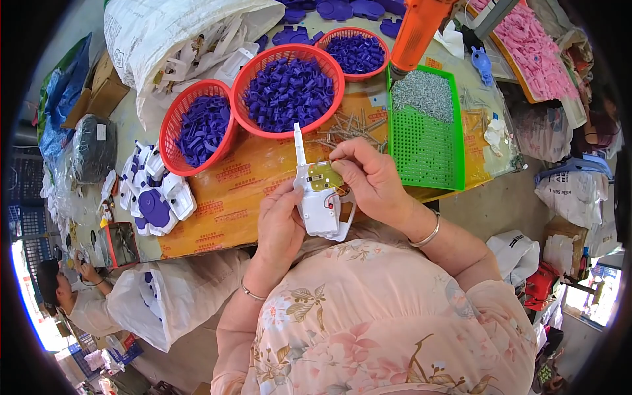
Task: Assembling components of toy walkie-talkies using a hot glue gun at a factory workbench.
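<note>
My left hand (pixel 279 220) is closed around a white plastic housing (pixel 320 214) with a long narrow stem pointing away from me. A yellow-green circuit board (pixel 324 176) lies at the housing's upper part, with thin red and dark wires near its right edge. The thumb and fingers of my right hand (pixel 365 178) pinch the board's right side. Whether the board is seated in the housing or just resting on it, I cannot tell. Beyond my hands, loose metal rods (pixel 355 126) lie scattered on the table.
Red baskets (pixel 288 128) of purple parts stand at the back. A green perforated tray (pixel 428 161) of small screws is at right, below an orange power screwdriver (pixel 421 33). White-and-purple assemblies (pixel 156 197) are piled left. Another person (pixel 64 289) sits at far left.
</note>
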The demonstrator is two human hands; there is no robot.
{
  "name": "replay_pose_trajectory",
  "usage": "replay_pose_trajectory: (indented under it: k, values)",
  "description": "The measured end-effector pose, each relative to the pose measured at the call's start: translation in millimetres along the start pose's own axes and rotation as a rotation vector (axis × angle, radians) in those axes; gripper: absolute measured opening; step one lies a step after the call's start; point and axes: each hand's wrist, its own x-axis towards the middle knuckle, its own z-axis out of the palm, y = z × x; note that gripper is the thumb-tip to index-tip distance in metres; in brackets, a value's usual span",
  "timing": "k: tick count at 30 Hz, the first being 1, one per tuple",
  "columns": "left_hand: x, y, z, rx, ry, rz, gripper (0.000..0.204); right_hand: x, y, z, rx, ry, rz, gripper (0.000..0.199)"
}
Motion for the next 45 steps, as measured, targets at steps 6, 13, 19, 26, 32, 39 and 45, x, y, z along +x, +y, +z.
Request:
replay_pose_trajectory:
  k: [6,13,19,26,32,39,45]
  values:
    - [-4.3,2.7,8.7,0.022,-0.004,0.021,0.032,0.3,8.4,2.4,-0.293,-0.036,-0.207,0.012]
    - [-8.2,6.5,15.1,0.022,-0.031,0.003,0.036,-0.7,15.3,-0.7,-0.461,0.016,-0.296,0.015]
    - [-8.8,8.0,14.6,0.051,-0.047,-0.007,0.036,0.8,14.1,-0.4,-0.331,0.046,-0.336,0.012]
    - [-5.8,2.8,7.0,0.043,0.012,0.009,0.036,-5.2,1.1,0.3,-0.036,0.048,-0.026,0.007]
    - [-8.5,5.5,13.7,0.092,0.030,0.025,0.036,-1.2,-2.5,-6.1,0.166,0.036,0.074,0.005]
    - [-10.7,6.1,10.8,0.150,0.043,0.023,0.035,1.0,-21.9,-9.2,0.440,-0.020,0.354,0.003]
    - [-10.7,3.9,11.8,0.107,0.039,0.028,0.033,-3.1,-15.6,-6.1,0.321,-0.025,0.324,0.004]
